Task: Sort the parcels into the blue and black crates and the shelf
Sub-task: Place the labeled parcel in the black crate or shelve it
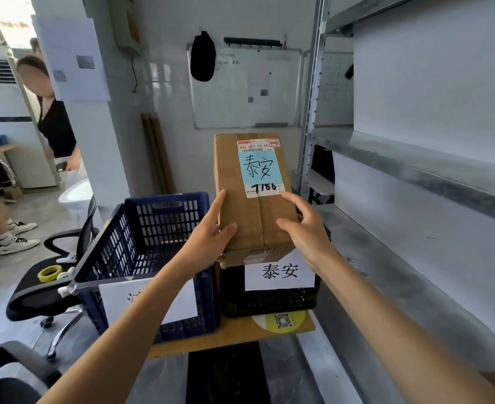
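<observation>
Far left I count two people (48,112) standing; one office chair (36,290) with one yellow tape roll (49,273) on its seat; then two crates side by side on a cardboard sheet (240,333); one blue crate (141,243), tipped, white label on front, only its mesh walls showing inside; my left hand (211,237) grips the single parcel (252,199) at its near left corner, thumb on top face, index finger straight along the left edge, other fingers underneath, can't tell how they lie; parcel is a brown cardboard box, blue sticker handwritten 泰安, "7186" below it, held in the air directly over the black crate (269,301), far end tilted up; my right hand (307,228) holds its near right side, fingers spread, index tip touching the label's lower corner, thumb on top face; black crate has one white label reading 泰安, contents hidden by the parcel; right edge, one grey metal shelf (415,176), several levels.
</observation>
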